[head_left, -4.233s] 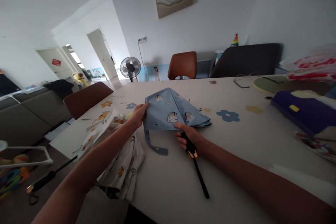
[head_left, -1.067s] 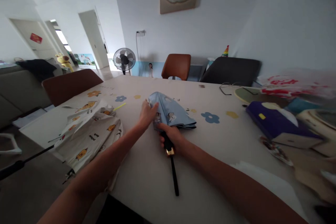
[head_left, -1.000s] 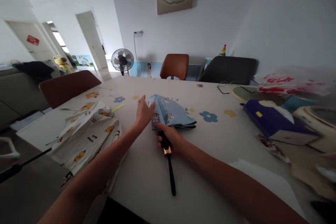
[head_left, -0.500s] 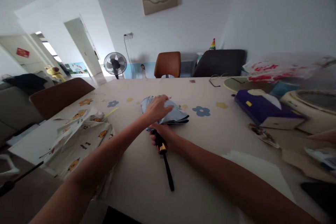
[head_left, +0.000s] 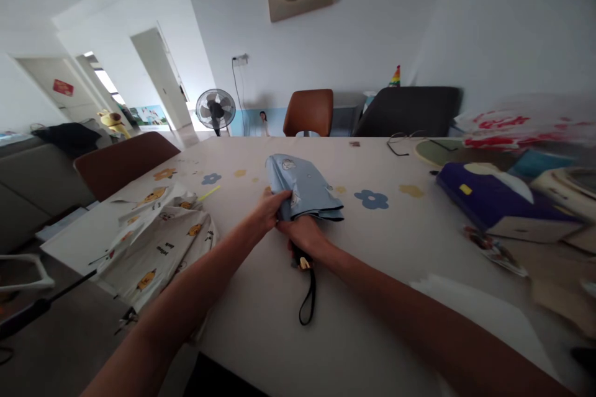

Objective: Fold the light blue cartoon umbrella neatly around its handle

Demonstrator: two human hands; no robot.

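Note:
A light blue folding umbrella with small cartoon prints lies on the white table, its canopy gathered. My right hand is wrapped round the black handle just below the canopy, and the black wrist loop hangs toward me. Pressed against the canopy's near left edge, my left hand has its fingers closed on the blue fabric. The two hands touch each other.
A white umbrella with yellow prints sprawls over the table's left edge. A purple tissue box, glasses and bags sit at the right. Brown chairs stand left and behind; a fan stands by the wall.
My left hand slid from the top of the canopy down to its near edge beside my right hand. The canopy is gathered tighter and the wrist strap now forms a loop.

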